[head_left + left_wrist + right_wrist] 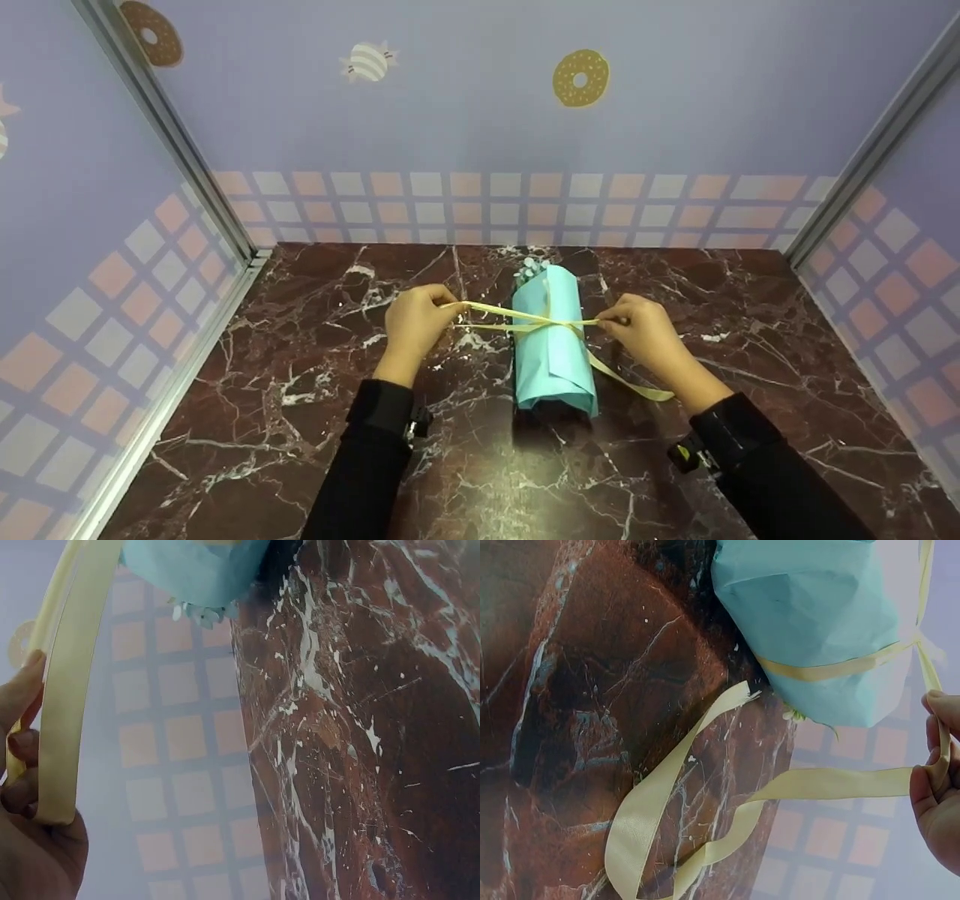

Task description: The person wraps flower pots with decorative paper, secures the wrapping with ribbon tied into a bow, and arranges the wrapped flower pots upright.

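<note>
- Left hand [418,324] pinched a ribbon [817,784] stretched out from the bundle [566,364]; right hand [646,324] pinched it closer in, just off the bundle's other side.
- Bundle lay between them, blue paper girdled by the ribbon.
- Table [300,465] ran on wide past either hand; its far edge met the wall [480,112] just beyond the flowers [531,268].
- Ribbon tail [651,392] curled loose near the right wrist.
- Only the flowers' tips showed past the paper; how the ribbon crossed, I couldn't make out; each wrist view cut off part of its hand.
</note>
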A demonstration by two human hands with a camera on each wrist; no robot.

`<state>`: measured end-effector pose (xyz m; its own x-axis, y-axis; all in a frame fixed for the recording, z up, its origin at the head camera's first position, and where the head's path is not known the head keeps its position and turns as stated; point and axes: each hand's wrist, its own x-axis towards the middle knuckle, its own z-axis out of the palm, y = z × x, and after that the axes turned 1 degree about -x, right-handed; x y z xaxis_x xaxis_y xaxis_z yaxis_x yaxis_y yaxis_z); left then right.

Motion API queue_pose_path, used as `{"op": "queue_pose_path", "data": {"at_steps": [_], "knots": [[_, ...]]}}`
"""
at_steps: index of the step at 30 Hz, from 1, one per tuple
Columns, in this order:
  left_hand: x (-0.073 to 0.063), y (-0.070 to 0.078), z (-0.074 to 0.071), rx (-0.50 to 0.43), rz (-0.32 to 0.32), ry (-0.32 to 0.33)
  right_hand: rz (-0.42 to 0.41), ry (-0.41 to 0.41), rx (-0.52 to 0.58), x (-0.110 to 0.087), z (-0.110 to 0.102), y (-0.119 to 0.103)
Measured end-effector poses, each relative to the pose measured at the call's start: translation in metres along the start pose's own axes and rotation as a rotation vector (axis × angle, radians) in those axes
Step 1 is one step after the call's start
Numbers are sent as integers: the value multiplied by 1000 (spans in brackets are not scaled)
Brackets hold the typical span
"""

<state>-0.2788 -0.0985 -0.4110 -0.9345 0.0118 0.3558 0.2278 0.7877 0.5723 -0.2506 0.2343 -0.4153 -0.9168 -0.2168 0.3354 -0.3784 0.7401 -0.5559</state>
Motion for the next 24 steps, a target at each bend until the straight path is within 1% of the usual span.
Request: {"op": "queue_pose_path", "data": {"at_steps": [2, 4, 5, 6, 7, 8, 11, 12, 13, 14, 15, 17, 20, 21, 24], "knots": [[-2, -3, -2, 70, 59, 16, -2, 1, 2, -1, 1, 1], [-2, -6, -4, 117, 115, 33, 2, 3, 7, -3, 1, 2], [-2, -7, -5, 119, 128, 37, 10, 5, 8, -3, 1, 3], [-2, -9, -7, 102, 128, 37, 20, 7, 10, -3, 1, 3], [-2, -11, -8, 56, 109, 26, 28, 7, 13, -4, 0, 3], [-1, -13, -9, -12, 83, 21, 35, 8, 17, -4, 0, 4], [-1, -19, -12, -277, -31, 9, 56, 3, 33, -4, 0, 4], [-1, -20, -12, -346, -61, 13, 58, 1, 39, -4, 0, 5], [-1, -20, -12, -395, -83, 19, 59, -2, 45, -4, 1, 5], [-2, -20, -13, -405, -97, 28, 60, -2, 51, -4, 1, 5], [-3, -21, -13, -379, -107, 38, 62, -1, 55, -4, 2, 6], [-6, -20, -13, -273, -112, 58, 59, 2, 56, -4, 3, 6], [-9, -21, -15, -113, -102, 89, 66, 0, 64, -5, 4, 5], [-9, -21, -15, -82, -86, 104, 68, 1, 66, -5, 4, 5], [-10, -24, -13, -70, -36, 141, 78, 4, 79, -6, 5, 4]]}}
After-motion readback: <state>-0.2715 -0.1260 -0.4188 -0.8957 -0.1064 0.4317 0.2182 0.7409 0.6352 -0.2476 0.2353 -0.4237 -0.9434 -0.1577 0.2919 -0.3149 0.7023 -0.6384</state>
